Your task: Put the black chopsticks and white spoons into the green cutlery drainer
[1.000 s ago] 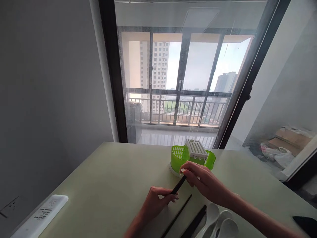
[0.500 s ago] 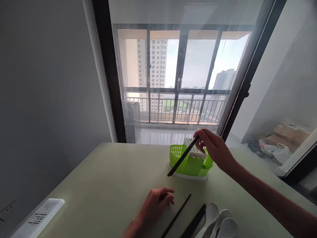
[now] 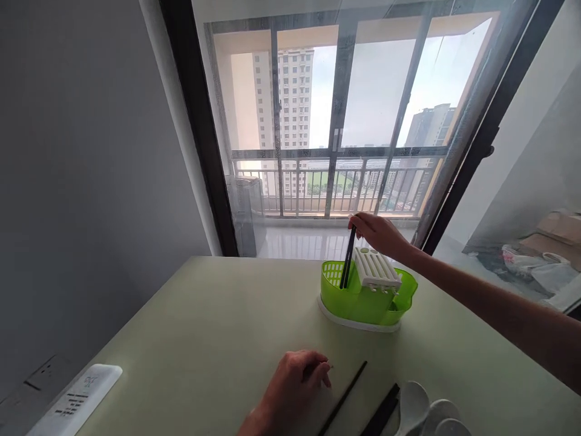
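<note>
My right hand (image 3: 374, 232) grips a pair of black chopsticks (image 3: 348, 259) by their upper ends. The chopsticks stand nearly upright, with their lower tips in the left, perforated compartment of a green plastic cutlery holder (image 3: 349, 306). My left hand (image 3: 299, 381) rests on the table in front of the holder, fingers loosely curled and nothing visible in them. To its right lies a single black chopstick (image 3: 342, 396), and beyond that a bundle of black chopsticks (image 3: 384, 412). Several white spoons (image 3: 413, 402) lie at the lower right, partly cut off by the frame.
The holder has a white slotted top (image 3: 376, 266) with small hooks and a white base. A white power strip or similar device (image 3: 77, 399) lies at the left table edge. Behind the pale table (image 3: 218, 315) is a glass door; bags and boxes (image 3: 540, 260) sit at the right.
My right hand has raised the chopsticks from a slant in front of the holder to nearly upright, tips inside its left compartment. My left fingers have curled slightly more. The view has shifted.
</note>
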Motion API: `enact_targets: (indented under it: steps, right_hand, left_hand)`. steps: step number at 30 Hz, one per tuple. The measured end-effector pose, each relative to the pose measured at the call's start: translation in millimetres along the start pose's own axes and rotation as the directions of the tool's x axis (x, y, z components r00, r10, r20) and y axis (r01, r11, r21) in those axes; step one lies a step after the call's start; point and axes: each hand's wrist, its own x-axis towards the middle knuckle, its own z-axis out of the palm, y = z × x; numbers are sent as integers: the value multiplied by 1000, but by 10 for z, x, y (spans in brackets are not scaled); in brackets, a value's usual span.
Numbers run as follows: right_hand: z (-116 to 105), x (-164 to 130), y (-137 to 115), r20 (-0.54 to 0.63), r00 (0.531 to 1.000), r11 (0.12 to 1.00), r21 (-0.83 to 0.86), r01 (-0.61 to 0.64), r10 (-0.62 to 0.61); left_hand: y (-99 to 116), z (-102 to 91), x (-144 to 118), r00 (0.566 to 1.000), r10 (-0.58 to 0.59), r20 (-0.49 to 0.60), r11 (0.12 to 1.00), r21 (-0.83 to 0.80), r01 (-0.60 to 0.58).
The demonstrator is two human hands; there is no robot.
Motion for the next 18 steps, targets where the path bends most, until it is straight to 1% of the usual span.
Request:
enact_targets:
  steps: [6, 11, 13, 15, 18]
  right_hand:
    - [204, 81, 291, 93, 994, 998, 30, -53, 50]
    - [262, 65, 422, 136, 988, 996, 24, -81, 77]
    - [249, 57, 426, 123, 987, 995, 6, -102, 100]
    - [221, 36, 394, 77, 989, 992, -21, -126, 127]
    - [154, -65, 257, -68, 989, 991, -37, -131, 128]
  left_hand:
    - [9, 8, 19, 1000, -23, 3, 1000, 21, 23]
    - [8, 12, 17, 999, -32, -2, 999, 10, 32]
    - [12, 12, 19, 999, -35, -2, 999, 18, 35]
    - [12, 13, 23, 1000, -27, 2, 999, 32, 27]
    - [6, 22, 23, 1000, 1, -5, 996, 89, -1]
